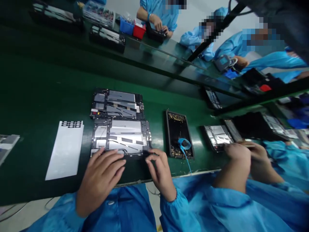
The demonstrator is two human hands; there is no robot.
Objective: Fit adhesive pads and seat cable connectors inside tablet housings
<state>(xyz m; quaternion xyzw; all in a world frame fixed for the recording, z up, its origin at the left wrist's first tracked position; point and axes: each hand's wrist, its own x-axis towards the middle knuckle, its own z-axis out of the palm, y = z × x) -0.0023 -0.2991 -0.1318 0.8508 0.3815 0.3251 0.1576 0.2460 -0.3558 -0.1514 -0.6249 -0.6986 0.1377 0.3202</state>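
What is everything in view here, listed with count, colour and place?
opened tablet chassis: two, black and silver, mid-belt, one behind the other
white label sheet: one, left of them
black tray: one, right of them, blue strap on it
green belt: one, across view
bins: one blue, one red, far bench
co-worker's hands: two, right, on another chassis
people in blue coats: about three, far side
left hand: flat on near chassis edge
right hand: fingertips pinching at that edge; contents unclear
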